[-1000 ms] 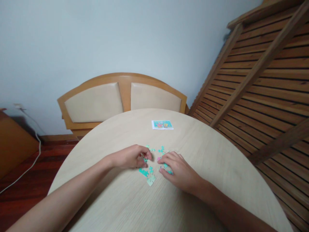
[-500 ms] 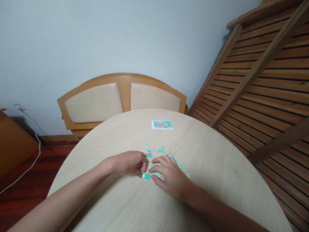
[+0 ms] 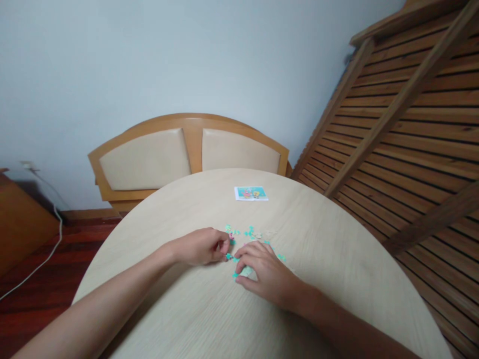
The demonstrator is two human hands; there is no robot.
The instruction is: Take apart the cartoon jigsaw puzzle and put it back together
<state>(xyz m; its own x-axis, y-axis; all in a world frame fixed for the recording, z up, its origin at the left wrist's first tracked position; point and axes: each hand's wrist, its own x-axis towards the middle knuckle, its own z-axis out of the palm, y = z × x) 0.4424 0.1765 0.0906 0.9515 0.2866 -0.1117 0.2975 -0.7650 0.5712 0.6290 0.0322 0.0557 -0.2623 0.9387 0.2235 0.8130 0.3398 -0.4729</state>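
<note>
Small teal jigsaw pieces lie near the middle of the round table. My left hand (image 3: 207, 247) has its thumb and forefinger closed on a teal jigsaw piece (image 3: 228, 257). Close to its right is my right hand (image 3: 264, 269), palm down with curved fingers. A second teal piece (image 3: 235, 275) shows between its thumb and forefinger tips. Something pale lies under that palm, mostly hidden. Beyond the hands, more loose pieces (image 3: 250, 231) are scattered, some pale side up, and a piece with pink on it (image 3: 231, 236) sits by my left knuckles.
A small picture card (image 3: 251, 193) with cartoon figures lies farther back on the wooden table (image 3: 179, 309). Behind the table stands a padded bench back (image 3: 147, 157) against the wall. Wooden slats (image 3: 415, 124) lean at the right. A white cable (image 3: 56, 244) hangs at the left.
My left hand has moved slightly away from me with a piece. The teal pieces that lay together between my hands are now apart, one at each hand's fingertips.
</note>
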